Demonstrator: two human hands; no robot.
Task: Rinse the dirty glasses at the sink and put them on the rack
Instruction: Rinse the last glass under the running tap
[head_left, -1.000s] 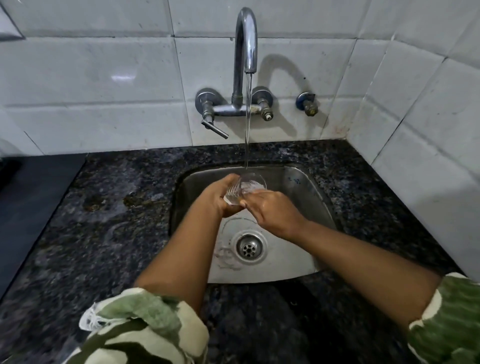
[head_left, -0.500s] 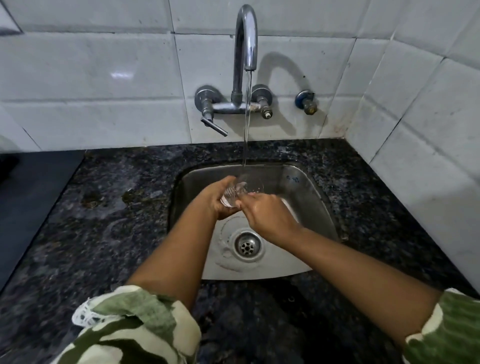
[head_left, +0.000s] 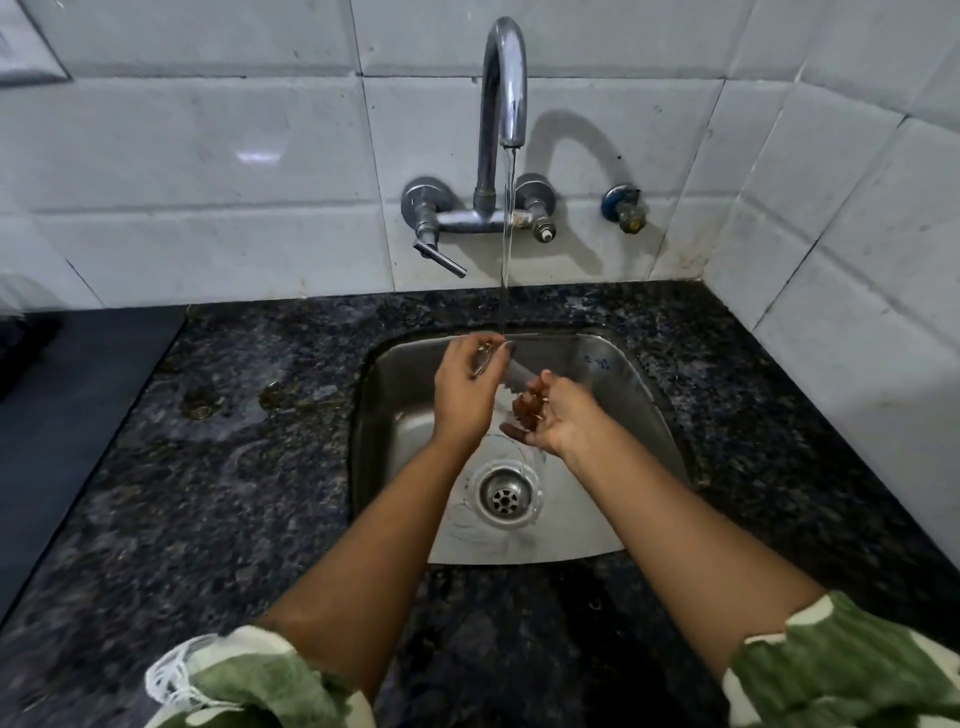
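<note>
Two hands over the sink (head_left: 618, 374): left hand (head_left: 465, 392) grip curls round the tilted glass (head_left: 511, 371); right hand (head_left: 550, 418), cupped, holds nothing.

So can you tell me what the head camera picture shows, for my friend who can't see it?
A person's left hand holds a clear glass tipped sideways over a steel sink, under a thin stream of water from a curved tap. The right hand is cupped, palm up, just below the glass. A dark speckled counter surrounds the sink.
</note>
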